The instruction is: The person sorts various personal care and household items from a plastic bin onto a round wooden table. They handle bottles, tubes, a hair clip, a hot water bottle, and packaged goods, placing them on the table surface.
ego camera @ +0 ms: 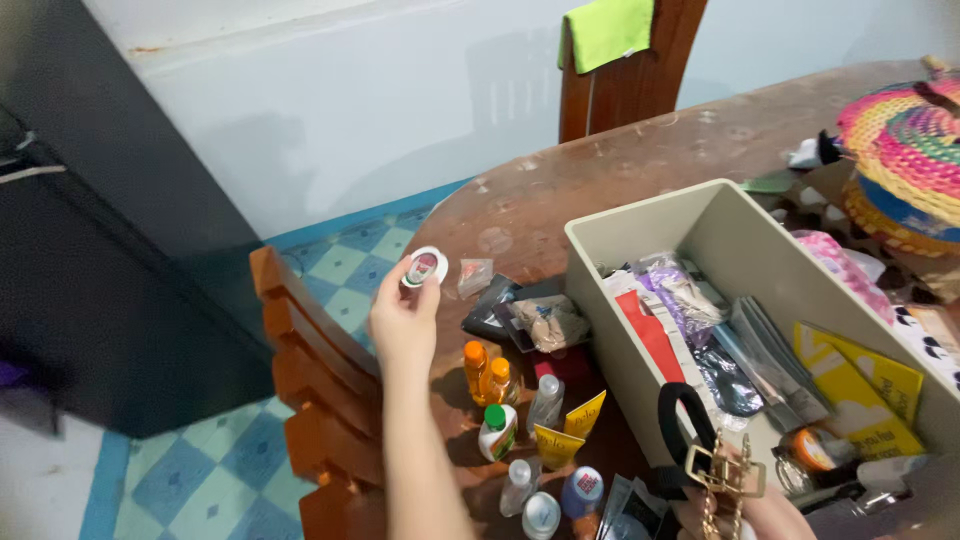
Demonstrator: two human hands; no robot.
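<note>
The left hand [403, 318] pinches a small round tin [424, 267] at its fingertips (best kept level). Below the pinch, 2 orange-capped bottles [487, 374] stand; the right hand [765, 510] grips a black strap with a gold buckle [700, 450].

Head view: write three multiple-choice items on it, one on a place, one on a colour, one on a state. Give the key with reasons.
1. Where does the green cloth hang?
A. over the back of the far chair
B. inside the beige bin
C. on the floor

2. What colour are the caps of the two small bottles nearest the left hand's wrist?
A. blue
B. orange
C. black

3. How is the left hand occupied?
A. flat on the table
B. empty in the air
C. holding up a small round white container in its fingertips

Key: 1 A, the cloth drapes over the chair's top rail. 2 B, both caps are orange. 3 C, the fingertips pinch the container above the table edge.
</note>
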